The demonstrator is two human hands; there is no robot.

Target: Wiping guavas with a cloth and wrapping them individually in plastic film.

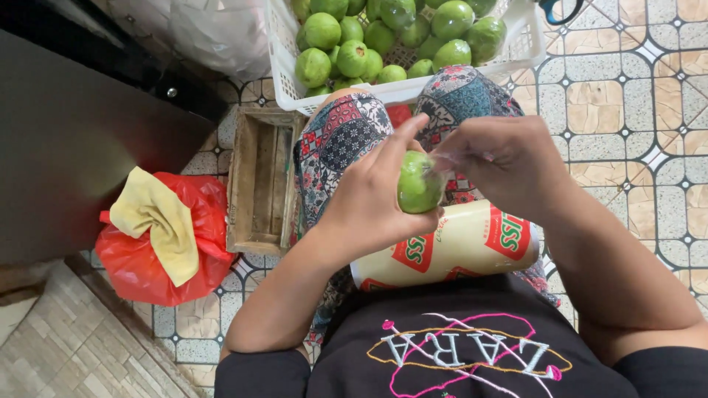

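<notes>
Wrapping a green guava (419, 182)

My left hand (376, 199) cups the firm, smooth fruit; right hand (509, 166) fingers pinch thin, slippery clear film (451, 157) at its top.

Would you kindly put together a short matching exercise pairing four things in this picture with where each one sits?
Things:
1. green fruit wrapped in clear film
2. white basket
3. yellow cloth
4. cream can with red labels

Places:
A. lying across the person's lap
B. draped over a red bag on the floor
C. held in the left hand, with the right hand pinching the film
D. on the tiled floor beyond the knees, full of green fruit

Pairs: 1-C, 2-D, 3-B, 4-A
</notes>
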